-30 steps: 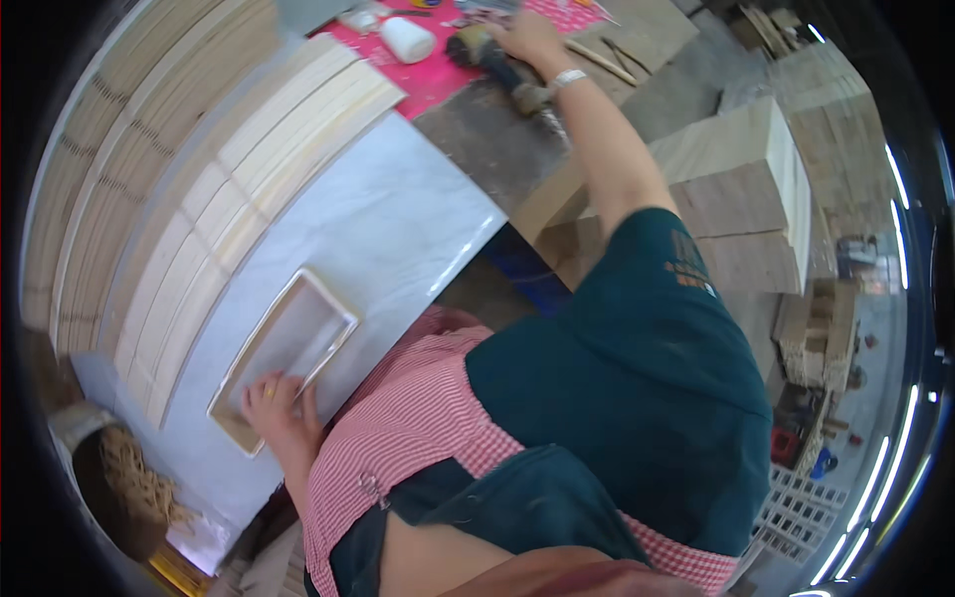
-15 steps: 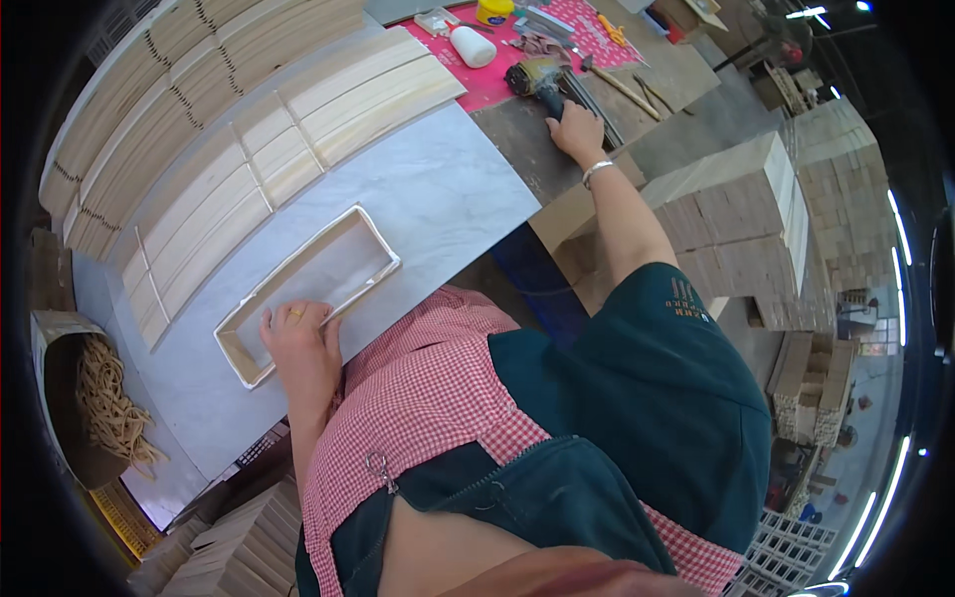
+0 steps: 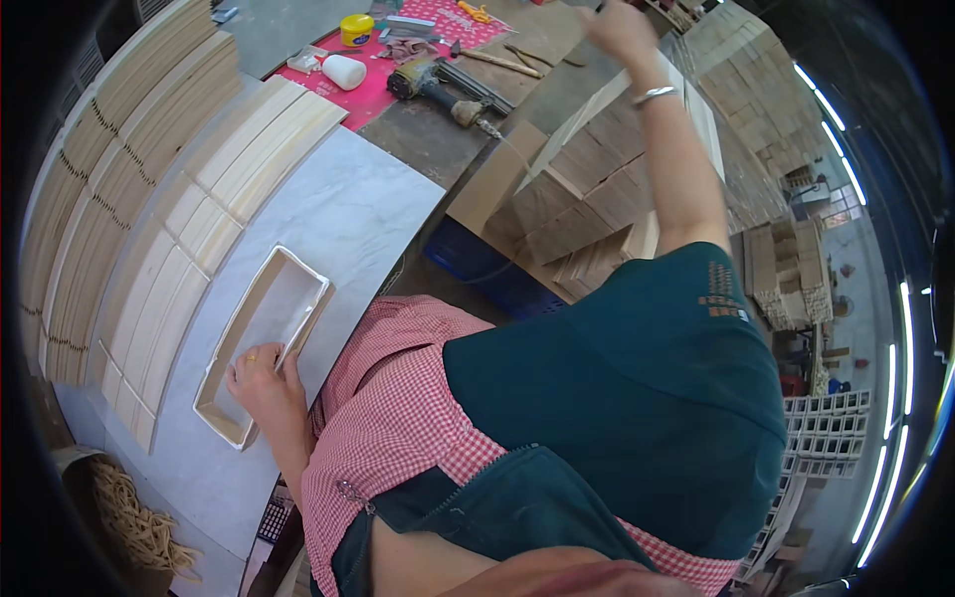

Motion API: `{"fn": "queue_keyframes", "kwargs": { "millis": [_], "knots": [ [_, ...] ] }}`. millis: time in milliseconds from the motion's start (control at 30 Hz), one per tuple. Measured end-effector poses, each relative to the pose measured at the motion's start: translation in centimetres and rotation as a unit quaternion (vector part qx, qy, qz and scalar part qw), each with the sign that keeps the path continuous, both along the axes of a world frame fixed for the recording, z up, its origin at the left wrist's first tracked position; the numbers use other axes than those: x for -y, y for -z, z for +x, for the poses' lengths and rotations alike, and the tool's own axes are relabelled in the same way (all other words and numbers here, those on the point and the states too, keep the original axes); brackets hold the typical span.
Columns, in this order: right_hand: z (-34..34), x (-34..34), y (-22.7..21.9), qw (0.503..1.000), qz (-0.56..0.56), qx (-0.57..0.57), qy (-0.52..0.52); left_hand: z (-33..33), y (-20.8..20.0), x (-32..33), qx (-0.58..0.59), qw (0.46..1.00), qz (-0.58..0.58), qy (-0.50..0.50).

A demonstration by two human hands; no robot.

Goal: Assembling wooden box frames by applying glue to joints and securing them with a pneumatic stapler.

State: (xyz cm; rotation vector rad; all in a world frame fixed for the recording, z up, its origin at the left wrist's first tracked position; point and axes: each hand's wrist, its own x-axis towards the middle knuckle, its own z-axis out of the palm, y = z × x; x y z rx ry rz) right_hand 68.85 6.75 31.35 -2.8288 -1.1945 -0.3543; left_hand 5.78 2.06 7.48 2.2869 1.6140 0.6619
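Though slim, pale rectangular frame [image 3: 248, 310] in grip of left hand [image 3: 271, 388], right hand [image 3: 625, 36] of unclear hold.

I observe a woodworking workshop: stacked wooden slats [image 3: 114, 189], a nail gun [image 3: 438, 93] and hammer [image 3: 499, 63] on the bench [image 3: 410, 149], strip lights [image 3: 818, 98] beyond.

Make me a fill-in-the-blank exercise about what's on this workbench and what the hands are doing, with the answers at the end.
1. The person's ____ hand grips one long side of the rectangular frame.
2. The silver bracelet is worn on the person's ____ arm.
3. The white bottle lies on a patterned sheet whose main colour is ____.
4. The round tub near the bottle is coloured ____.

Missing words: left; right; pink; yellow.
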Motion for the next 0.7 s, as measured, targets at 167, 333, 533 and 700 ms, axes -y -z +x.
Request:
{"fn": "queue_keyframes", "kwargs": {
  "millis": [167,333,533,700],
  "knots": [
    [16.3,13.0,-2.7,0.97,-0.013,0.077,0.229,0.3,-0.2,-0.5,0.01,1.0,0.003,0.014],
    [18.9,22.2,2.1,0.954,-0.007,-0.072,0.291,0.0,-0.3,-0.2,0.002,1.0,-0.013,-0.006],
    [10.9,18.9,-0.7,0.945,0.014,-0.123,0.301,-0.1,-0.3,0.1,0.0,1.0,-0.025,-0.005],
    [8.0,17.4,-2.9,0.944,0.074,-0.043,0.318,-0.4,0.0,-0.2,-0.012,0.999,-0.035,-0.003]
  ]
}}
